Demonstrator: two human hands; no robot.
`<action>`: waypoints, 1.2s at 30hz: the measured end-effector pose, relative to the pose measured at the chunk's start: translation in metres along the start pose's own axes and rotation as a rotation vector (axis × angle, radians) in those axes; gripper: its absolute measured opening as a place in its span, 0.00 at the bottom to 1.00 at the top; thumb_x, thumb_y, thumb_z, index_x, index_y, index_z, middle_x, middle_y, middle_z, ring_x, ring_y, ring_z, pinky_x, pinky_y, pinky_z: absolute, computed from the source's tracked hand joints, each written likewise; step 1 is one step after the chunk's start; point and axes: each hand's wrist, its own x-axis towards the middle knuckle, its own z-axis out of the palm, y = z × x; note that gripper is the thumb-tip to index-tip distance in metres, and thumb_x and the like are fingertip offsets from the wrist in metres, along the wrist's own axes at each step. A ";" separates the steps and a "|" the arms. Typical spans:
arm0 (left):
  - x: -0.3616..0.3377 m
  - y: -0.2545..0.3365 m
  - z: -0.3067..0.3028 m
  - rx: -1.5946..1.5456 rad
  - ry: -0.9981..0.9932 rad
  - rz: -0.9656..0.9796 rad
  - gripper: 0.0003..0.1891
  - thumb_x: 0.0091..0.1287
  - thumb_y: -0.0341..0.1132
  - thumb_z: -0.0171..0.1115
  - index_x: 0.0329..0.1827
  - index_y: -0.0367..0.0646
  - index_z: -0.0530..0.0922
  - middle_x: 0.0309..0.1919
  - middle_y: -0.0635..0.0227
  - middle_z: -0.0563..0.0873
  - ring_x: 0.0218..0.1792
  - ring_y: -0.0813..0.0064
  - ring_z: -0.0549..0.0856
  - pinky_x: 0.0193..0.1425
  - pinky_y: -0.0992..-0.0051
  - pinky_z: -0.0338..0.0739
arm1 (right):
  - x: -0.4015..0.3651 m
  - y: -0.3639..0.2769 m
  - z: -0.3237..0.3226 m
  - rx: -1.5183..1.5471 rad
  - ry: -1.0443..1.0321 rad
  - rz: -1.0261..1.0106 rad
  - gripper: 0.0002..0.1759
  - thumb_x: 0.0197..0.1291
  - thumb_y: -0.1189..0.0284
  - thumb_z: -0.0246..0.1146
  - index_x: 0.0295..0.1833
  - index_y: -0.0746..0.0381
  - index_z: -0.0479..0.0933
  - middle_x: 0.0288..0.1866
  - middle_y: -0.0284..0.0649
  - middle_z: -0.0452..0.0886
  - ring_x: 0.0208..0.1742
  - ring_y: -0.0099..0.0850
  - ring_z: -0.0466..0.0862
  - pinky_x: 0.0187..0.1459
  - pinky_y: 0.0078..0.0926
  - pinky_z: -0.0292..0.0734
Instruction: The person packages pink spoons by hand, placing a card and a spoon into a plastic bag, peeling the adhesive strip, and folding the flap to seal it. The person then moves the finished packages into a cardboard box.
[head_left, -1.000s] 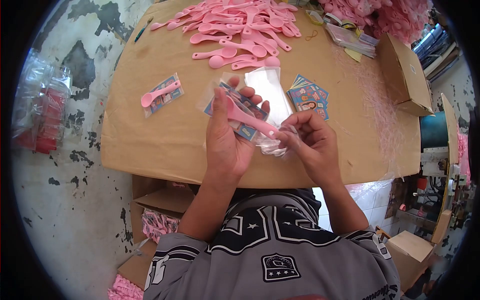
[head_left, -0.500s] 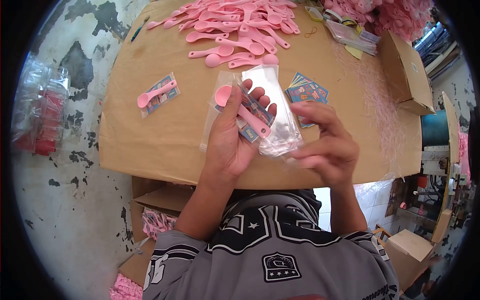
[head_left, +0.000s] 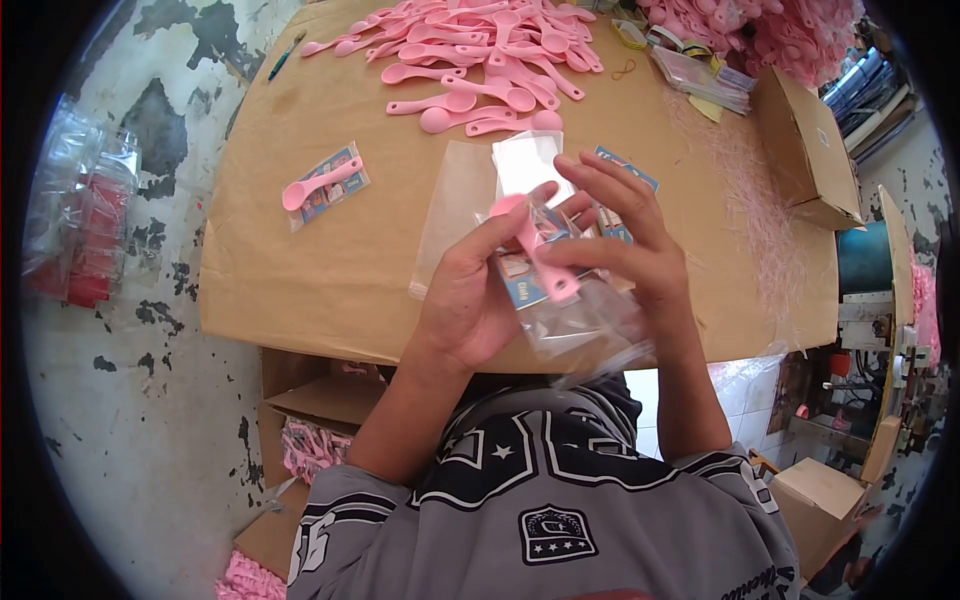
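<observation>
A pink spoon (head_left: 548, 262) lies over a blue printed card (head_left: 522, 284), both held by my left hand (head_left: 470, 290), its thumb near the spoon's bowl. My right hand (head_left: 640, 240) is beside it, fingers bent over the spoon and a clear plastic bag (head_left: 585, 325) that hangs below the card. Whether the spoon is inside the bag cannot be made out. Behind my hands lie a stack of clear bags (head_left: 452, 205) and a white sheet-like stack (head_left: 528, 165). More blue cards (head_left: 625, 170) are partly hidden behind my right hand.
A packed pink spoon (head_left: 325, 183) lies at the left of the brown-covered table (head_left: 290, 270). A heap of pink spoons (head_left: 490, 50) is at the back. A cardboard box (head_left: 805, 145) stands at the right, with thin pink strands (head_left: 765, 220) beside it.
My left hand has moved right with the spoon and card. My right hand has come in over them, and a clear bag now spreads below the card.
</observation>
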 end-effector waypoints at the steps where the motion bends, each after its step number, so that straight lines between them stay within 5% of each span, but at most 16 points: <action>1: -0.001 0.001 -0.001 0.045 0.032 0.011 0.29 0.85 0.43 0.54 0.82 0.37 0.62 0.75 0.49 0.75 0.78 0.58 0.74 0.79 0.56 0.73 | 0.002 -0.002 -0.003 0.079 0.045 0.024 0.20 0.58 0.79 0.73 0.56 0.55 0.89 0.69 0.47 0.83 0.72 0.47 0.79 0.70 0.44 0.74; 3: 0.000 0.004 -0.004 0.189 0.089 0.123 0.31 0.84 0.47 0.54 0.81 0.35 0.63 0.75 0.48 0.75 0.77 0.59 0.75 0.81 0.56 0.71 | -0.002 0.000 -0.013 0.335 0.080 0.155 0.16 0.62 0.80 0.72 0.56 0.61 0.88 0.61 0.48 0.88 0.65 0.42 0.84 0.66 0.40 0.76; 4: 0.001 0.003 -0.004 0.265 0.078 0.189 0.32 0.85 0.48 0.52 0.82 0.34 0.62 0.76 0.46 0.74 0.77 0.58 0.75 0.81 0.55 0.70 | -0.007 0.003 -0.005 0.430 0.222 0.183 0.12 0.68 0.79 0.71 0.55 0.66 0.86 0.49 0.41 0.90 0.50 0.29 0.87 0.55 0.28 0.78; 8: -0.003 0.002 0.016 0.634 -0.011 0.218 0.29 0.82 0.42 0.60 0.78 0.31 0.69 0.70 0.47 0.81 0.68 0.66 0.84 0.73 0.65 0.78 | -0.007 -0.008 -0.009 0.511 0.115 0.534 0.20 0.68 0.76 0.74 0.63 0.63 0.80 0.36 0.28 0.83 0.35 0.14 0.79 0.39 0.16 0.71; 12: 0.006 -0.006 0.014 0.770 0.021 0.234 0.27 0.79 0.31 0.65 0.78 0.33 0.70 0.62 0.48 0.88 0.59 0.73 0.89 0.62 0.74 0.84 | -0.019 -0.002 -0.003 0.627 0.095 0.703 0.24 0.69 0.75 0.73 0.66 0.63 0.73 0.34 0.29 0.84 0.34 0.14 0.79 0.40 0.16 0.72; 15: 0.006 -0.014 0.020 0.822 0.081 0.290 0.29 0.80 0.29 0.64 0.81 0.35 0.67 0.58 0.48 0.90 0.54 0.73 0.91 0.57 0.76 0.85 | -0.022 0.002 -0.004 0.358 0.263 0.694 0.23 0.67 0.76 0.74 0.65 0.62 0.76 0.39 0.34 0.86 0.36 0.18 0.81 0.40 0.20 0.74; 18: 0.004 -0.021 0.023 0.940 0.109 0.310 0.33 0.80 0.28 0.64 0.85 0.38 0.63 0.52 0.49 0.92 0.50 0.76 0.92 0.53 0.79 0.85 | -0.019 0.014 -0.005 -0.170 0.429 0.368 0.20 0.64 0.77 0.75 0.60 0.61 0.81 0.48 0.40 0.87 0.44 0.29 0.83 0.43 0.28 0.78; 21: 0.001 -0.025 0.022 1.103 0.107 0.310 0.35 0.80 0.28 0.64 0.87 0.40 0.60 0.47 0.57 0.93 0.42 0.85 0.87 0.45 0.84 0.80 | -0.007 0.015 -0.014 -0.421 0.377 0.073 0.18 0.59 0.79 0.75 0.55 0.60 0.85 0.57 0.42 0.85 0.53 0.41 0.82 0.48 0.36 0.81; 27: -0.003 -0.033 0.021 1.428 0.077 0.416 0.34 0.78 0.28 0.66 0.86 0.45 0.67 0.36 0.78 0.88 0.27 0.94 0.63 0.29 0.84 0.56 | -0.003 0.015 -0.001 -0.434 0.405 0.045 0.17 0.54 0.80 0.75 0.51 0.61 0.86 0.56 0.41 0.86 0.55 0.44 0.82 0.53 0.40 0.80; 36: -0.011 -0.027 0.032 1.567 0.032 0.384 0.33 0.77 0.31 0.67 0.85 0.45 0.68 0.35 0.75 0.92 0.25 0.91 0.62 0.28 0.81 0.57 | -0.003 0.018 -0.010 -0.328 0.489 0.160 0.10 0.60 0.81 0.71 0.47 0.63 0.83 0.52 0.45 0.88 0.53 0.42 0.86 0.53 0.37 0.82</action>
